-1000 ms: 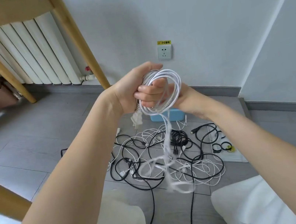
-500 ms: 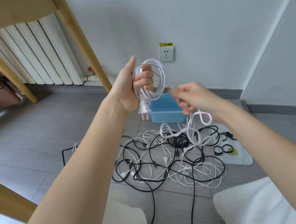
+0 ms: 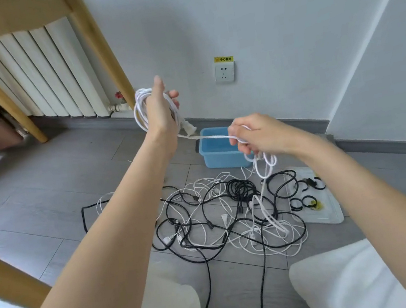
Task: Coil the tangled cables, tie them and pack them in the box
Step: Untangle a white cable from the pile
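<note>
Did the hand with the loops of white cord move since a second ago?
Yes. The left hand with the white cable coil swung left, away from the wall socket, toward the wooden leg.

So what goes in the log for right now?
step: coiling | left hand: holds white cable loops | right hand: pinches cable tail | box: empty
</note>
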